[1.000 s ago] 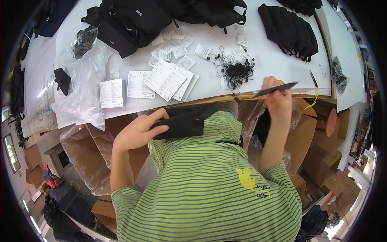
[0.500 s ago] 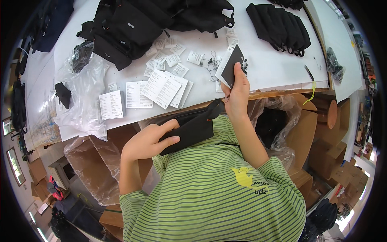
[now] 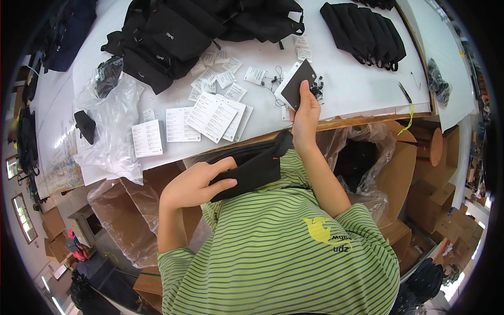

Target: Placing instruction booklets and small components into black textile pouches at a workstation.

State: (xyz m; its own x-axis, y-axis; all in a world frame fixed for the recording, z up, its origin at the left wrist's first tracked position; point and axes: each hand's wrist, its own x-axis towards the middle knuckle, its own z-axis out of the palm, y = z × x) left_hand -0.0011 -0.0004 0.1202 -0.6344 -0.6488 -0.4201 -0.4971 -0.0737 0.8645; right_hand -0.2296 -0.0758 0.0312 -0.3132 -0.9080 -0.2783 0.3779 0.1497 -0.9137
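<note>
My left hand grips a black fabric pouch against the front of my shirt, thumb on its near side and fingers at its upper edge. The pouch's right end tips up toward my right wrist. Between the thumb and fingers of my right hand is a black card with a white edge, held tilted above the table's front edge. Just beyond that card lie tangled black tag strings. Left of it, white printed cards overlap in a loose pile, with small white labels behind them.
Black bags are heaped at the back of the white table, and folded black pouches lie in a row at back right. A clear plastic bag lies at left. Lined cardboard boxes stand below the table edge.
The black card in my right hand has turned, showing more of its dark face and the white edge at its left. My left hand and the pouch have barely moved.
</note>
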